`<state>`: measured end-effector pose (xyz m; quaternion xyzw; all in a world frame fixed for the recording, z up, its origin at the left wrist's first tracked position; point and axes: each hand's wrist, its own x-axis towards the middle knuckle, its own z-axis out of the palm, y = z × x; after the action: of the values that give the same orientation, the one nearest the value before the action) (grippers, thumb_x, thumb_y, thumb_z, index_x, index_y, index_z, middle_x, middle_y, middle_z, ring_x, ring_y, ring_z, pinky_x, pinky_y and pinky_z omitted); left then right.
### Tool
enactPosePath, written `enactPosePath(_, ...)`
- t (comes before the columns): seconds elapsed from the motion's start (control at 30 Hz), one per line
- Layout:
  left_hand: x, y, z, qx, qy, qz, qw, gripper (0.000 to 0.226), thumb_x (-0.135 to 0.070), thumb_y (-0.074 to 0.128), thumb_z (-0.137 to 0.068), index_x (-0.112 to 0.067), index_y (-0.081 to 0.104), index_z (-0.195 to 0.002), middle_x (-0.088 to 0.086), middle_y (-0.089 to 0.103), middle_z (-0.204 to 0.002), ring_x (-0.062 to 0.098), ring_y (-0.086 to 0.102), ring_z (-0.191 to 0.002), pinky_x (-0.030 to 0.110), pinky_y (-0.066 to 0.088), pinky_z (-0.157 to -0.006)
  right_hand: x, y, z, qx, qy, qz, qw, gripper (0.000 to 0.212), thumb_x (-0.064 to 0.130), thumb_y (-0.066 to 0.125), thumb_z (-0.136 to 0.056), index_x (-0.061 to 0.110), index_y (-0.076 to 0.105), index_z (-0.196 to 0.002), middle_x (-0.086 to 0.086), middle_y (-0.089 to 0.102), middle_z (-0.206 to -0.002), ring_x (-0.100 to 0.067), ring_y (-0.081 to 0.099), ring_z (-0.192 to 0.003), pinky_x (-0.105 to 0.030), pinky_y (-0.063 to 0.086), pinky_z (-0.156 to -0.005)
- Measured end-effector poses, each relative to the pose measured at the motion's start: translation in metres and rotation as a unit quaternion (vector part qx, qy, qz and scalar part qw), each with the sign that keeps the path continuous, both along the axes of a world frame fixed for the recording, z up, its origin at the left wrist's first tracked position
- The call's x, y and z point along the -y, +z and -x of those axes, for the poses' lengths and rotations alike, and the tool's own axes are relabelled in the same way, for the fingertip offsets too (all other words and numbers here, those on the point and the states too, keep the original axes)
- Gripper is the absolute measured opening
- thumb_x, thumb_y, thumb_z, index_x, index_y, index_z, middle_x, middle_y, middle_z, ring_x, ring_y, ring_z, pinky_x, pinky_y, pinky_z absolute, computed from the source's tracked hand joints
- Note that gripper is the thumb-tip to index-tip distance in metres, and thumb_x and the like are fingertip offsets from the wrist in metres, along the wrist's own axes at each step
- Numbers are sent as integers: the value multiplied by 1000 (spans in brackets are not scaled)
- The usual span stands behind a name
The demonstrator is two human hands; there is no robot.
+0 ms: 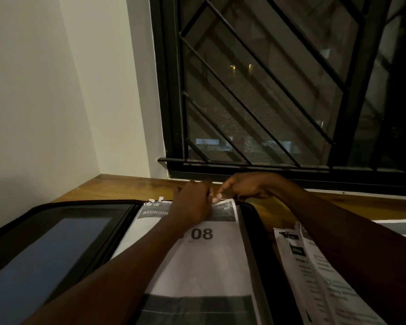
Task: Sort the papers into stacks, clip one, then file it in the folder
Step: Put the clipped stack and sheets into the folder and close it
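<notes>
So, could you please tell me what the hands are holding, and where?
The left hand and right hand pinch the paper stack by its top edge.

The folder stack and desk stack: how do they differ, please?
The folder stack lies in the folder, held by the left hand and right hand, and shows a large 08; the desk stack lies on the desk, unheld, with small text. Both are printed.

Dim light: off-white wall [45, 90] forms a corner at left, black-framed window [279, 90] with diagonal bars and mesh at right, dark outside, brown wooden worktop [117, 186] running beneath the sill.
</notes>
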<state>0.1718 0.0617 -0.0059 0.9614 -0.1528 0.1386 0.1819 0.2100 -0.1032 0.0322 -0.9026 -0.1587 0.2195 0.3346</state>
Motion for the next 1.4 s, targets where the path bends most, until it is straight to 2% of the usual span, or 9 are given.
enactPosePath(0.13,-1,-1,2,6,2,-24,1000,26,-23,57,-95,-19,56,-120,6,66,-116,25,55,-117,52,31,-111,-1,-4,5,34,-24,-21,999,25,36,49,-96,21,66,-89,0,62,-88,-14,53,-83,-25,42,-74)
enactPosePath(0.33,2,-1,3,32,16,-94,995,38,-26,61,-91,-20,50,-127,5,60,-123,24,48,-124,49,30,-111,2,-8,5,100,25,-3,995,6,29,64,-88,26,70,-90,11,64,-87,-3,57,-81,-19,43,-69)
enactPosePath(0.53,2,-4,5,46,-30,-24,998,19,-24,54,-97,-19,53,-115,5,65,-104,24,59,-102,43,41,-101,3,-9,5,73,30,4,997,13,21,66,-87,32,71,-83,12,67,-89,-8,59,-94,-26,47,-88)
enactPosePath(0.73,-18,2,1,22,-44,9,999,15,-40,52,-97,-26,52,-91,-3,61,-84,16,57,-84,46,46,-93,3,-4,15,47,14,29,998,15,42,64,-86,31,70,-78,11,63,-80,-7,54,-80,-24,44,-75)
enactPosePath(0.83,-22,4,6,2,-45,4,999,14,-38,57,-94,-27,49,-96,-6,58,-88,15,55,-91,47,40,-102,2,-2,22,56,11,85,995,27,46,61,-87,22,72,-84,7,61,-78,-9,52,-77,-25,42,-72)
enactPosePath(0.93,-15,-2,12,-11,-45,2,999,18,-26,60,-93,-27,46,-104,-8,59,-94,20,57,-107,50,27,-110,-1,-1,28,71,8,134,988,36,46,59,-88,15,72,-102,-1,67,-100,-17,59,-97,-33,46,-92)
enactPosePath(1.03,-11,-8,15,-2,-45,37,998,22,-18,61,-91,-30,45,-102,-9,65,-96,19,57,-109,45,27,-107,-2,-3,37,108,-11,129,986,32,54,62,-83,23,72,-85,1,66,-100,-14,60,-93,-32,49,-88)
enactPosePath(1.23,-16,-5,20,17,-49,166,985,22,-21,61,-93,-30,51,-111,-11,60,-83,15,61,-87,50,45,-99,-5,-11,63,151,-113,-98,977,22,49,69,-78,29,66,-88,5,67,-92,-15,64,-89,-40,55,-85)
enactPosePath(1.4,-28,9,40,38,-63,199,977,39,-21,65,-92,-20,51,-128,4,61,-116,15,58,-98,32,51,-86,-6,-5,102,-73,-152,-247,954,28,33,65,-88,16,59,-110,-9,73,-100,-23,71,-90,-36,60,-77)
